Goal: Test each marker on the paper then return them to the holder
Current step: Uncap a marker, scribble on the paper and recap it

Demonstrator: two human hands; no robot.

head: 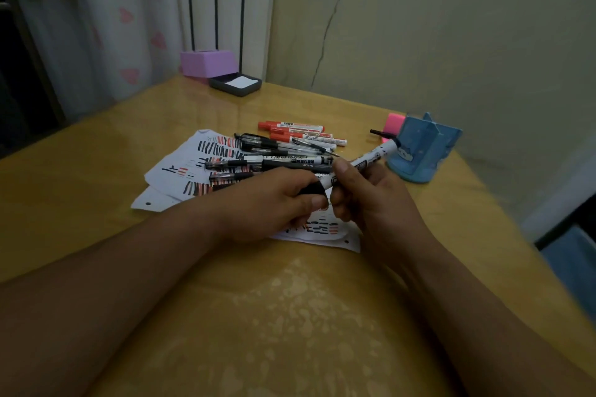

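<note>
We record both hands meeting over the lower edge of the paper (pixel 180 167) on the yellow surface (pixel 290 316). The left hand (pixel 267 203) has its fingers (pixel 314 201) clamped on the black cap end of a white-barrelled marker (pixel 371 159); the right hand (pixel 367 200) has its fingers (pixel 343 167) clamped on the barrel just beyond the cap. Whether the cap is seated or partly drawn we cannot tell.

The marker's far end points up and away from the right fingers, ending just beside the blue holder (pixel 422 151), which stands upright beyond and to the right of them. A pink block (pixel 394 124) sits behind the holder, with a thin dark pen (pixel 379 132) lying beside it.

Directly beyond the fingers lies a loose heap of black pens and markers (pixel 274 158) on the sheets, which carry many black and red test strokes. Further beyond, a row of red markers (pixel 300 132) lies on the surface, touching one another.

Well apart, at the far left corner, we note a purple box (pixel 206 63) and a dark tray (pixel 235 84) holding white sheets.
</note>
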